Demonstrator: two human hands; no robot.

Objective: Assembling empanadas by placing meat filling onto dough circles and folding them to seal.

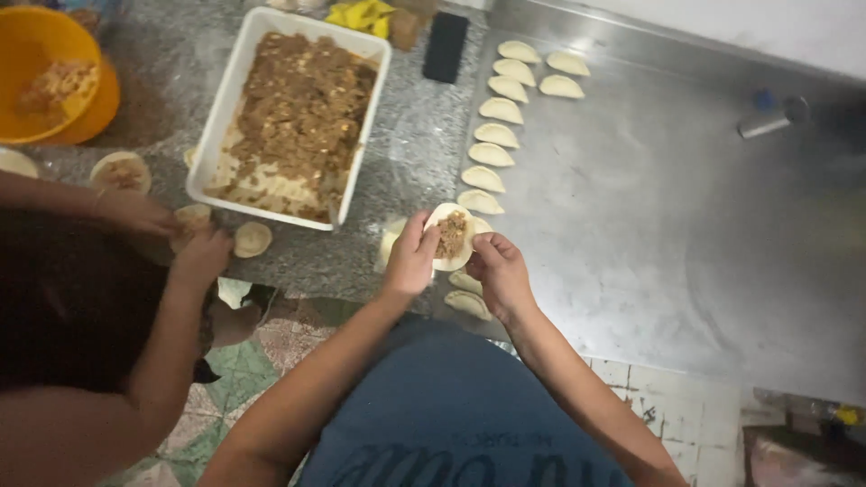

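1. Leftward, at nine o'clock, a co-worker's hands (185,236) crowd the white tray (209,149); jostling might spill filling.
2. Centrally, left hand (410,259) and right hand (499,271) pinch the dough round (448,236); overfilling could split it.
3. Rightward, at one o'clock, the folded pastries (499,110) line the desk (667,225); sticking seems possible.

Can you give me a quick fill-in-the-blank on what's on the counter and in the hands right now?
1. Both hands, left hand and right hand, hold a dough round with brown ____ in its middle.
2. The folded dumplings lie in a row on the ____ counter.
3. The white tray of filling is ____ in shape.
4. The bowl at top left is ____.

Answers: filling; metal; rectangular; orange
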